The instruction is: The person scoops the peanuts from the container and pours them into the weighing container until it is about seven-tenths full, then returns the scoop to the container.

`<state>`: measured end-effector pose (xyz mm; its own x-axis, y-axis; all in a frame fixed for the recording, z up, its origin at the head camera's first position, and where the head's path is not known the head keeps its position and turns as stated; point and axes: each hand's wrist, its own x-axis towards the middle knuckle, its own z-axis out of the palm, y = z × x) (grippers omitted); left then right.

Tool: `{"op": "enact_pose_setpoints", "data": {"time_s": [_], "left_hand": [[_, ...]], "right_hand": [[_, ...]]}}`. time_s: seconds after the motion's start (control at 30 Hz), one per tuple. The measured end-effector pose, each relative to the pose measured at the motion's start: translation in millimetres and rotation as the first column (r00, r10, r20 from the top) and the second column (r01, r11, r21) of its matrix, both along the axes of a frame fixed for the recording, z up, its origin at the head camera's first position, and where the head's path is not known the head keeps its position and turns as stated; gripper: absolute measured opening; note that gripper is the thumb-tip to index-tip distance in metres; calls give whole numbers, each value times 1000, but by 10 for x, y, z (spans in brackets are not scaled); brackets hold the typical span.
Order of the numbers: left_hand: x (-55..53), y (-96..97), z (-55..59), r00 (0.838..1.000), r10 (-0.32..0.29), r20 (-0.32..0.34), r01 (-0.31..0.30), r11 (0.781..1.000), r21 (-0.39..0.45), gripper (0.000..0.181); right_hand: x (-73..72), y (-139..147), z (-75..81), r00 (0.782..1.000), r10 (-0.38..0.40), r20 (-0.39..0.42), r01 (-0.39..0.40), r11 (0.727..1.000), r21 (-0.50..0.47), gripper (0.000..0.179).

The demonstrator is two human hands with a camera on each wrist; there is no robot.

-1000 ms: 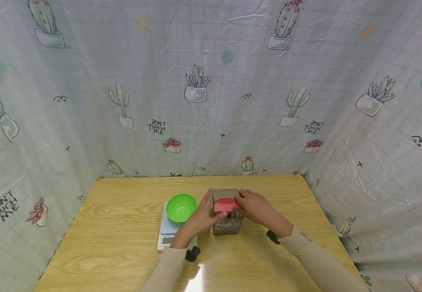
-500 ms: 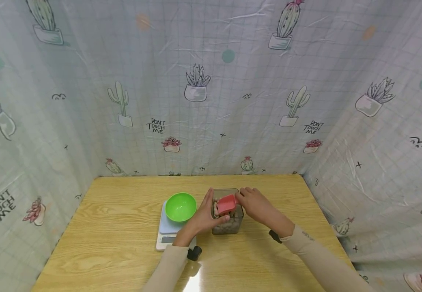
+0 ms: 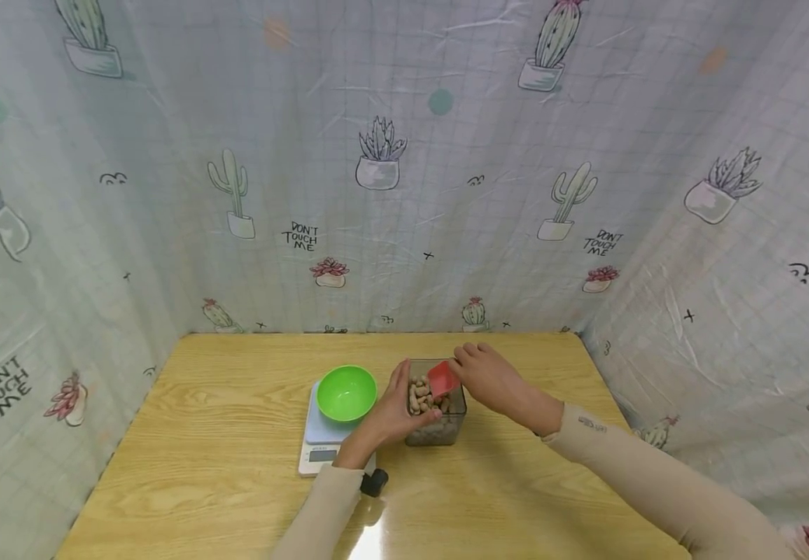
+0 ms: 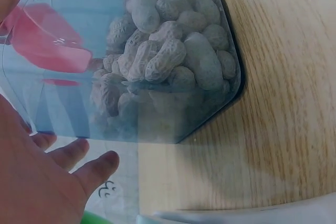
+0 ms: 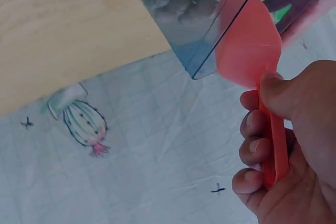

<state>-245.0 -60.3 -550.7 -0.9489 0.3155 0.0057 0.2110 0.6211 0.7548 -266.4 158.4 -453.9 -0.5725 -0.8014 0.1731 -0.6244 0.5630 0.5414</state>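
A clear grey-tinted plastic container stands upright on the table, partly filled with unshelled peanuts. My left hand holds it by the near left corner, the fingers along its left side and the thumb across the front near the rim. In the right wrist view, my right hand grips the handle of a red scoop, thumb on top and fingers curled beneath. The scoop's bowl is tilted inside the container's mouth, above the peanuts at the right side. Whether the scoop has peanuts in it, I cannot tell.
Left of the container, a green bowl sits on a white kitchen scale, partly behind my left forearm. The wooden table ends at a cactus-printed curtain at the back and sides.
My right hand has raised and tilted the scoop toward the container's back right, so more peanuts show. My left hand keeps its hold on the container.
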Motion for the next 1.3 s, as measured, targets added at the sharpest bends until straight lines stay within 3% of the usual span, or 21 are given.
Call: {"op": "enact_pose_setpoints", "data": {"time_s": [0.23, 0.4, 0.53, 0.83, 1.07, 1.3], "left_hand": [[15, 7, -15, 1000, -11, 6, 11, 1000, -8, 114], [21, 8, -9, 1000, -21, 17, 21, 1000, -11, 113], [17, 6, -1, 1000, -23, 12, 23, 1000, -15, 112], [11, -14, 28, 1000, -24, -5, 24, 1000, -13, 114], [1, -38, 20, 1000, -27, 16, 27, 1000, 0, 113], [-18, -30, -23, 999, -29, 27, 29, 999, 14, 115]], "right_hand": [[34, -83, 50, 996, -39, -76, 49, 990, 131, 28], [48, -131, -2, 997, -60, -53, 69, 980, 188, 32], [37, -180, -90, 1000, -23, 5, 21, 979, 203, 32], [-42, -142, -230, 989, 37, 145, -40, 999, 22, 24], [-82, -187, -338, 987, 19, 160, -18, 1000, -9, 25], [-120, -144, -358, 961, 22, 275, 16, 991, -133, 13]]}}
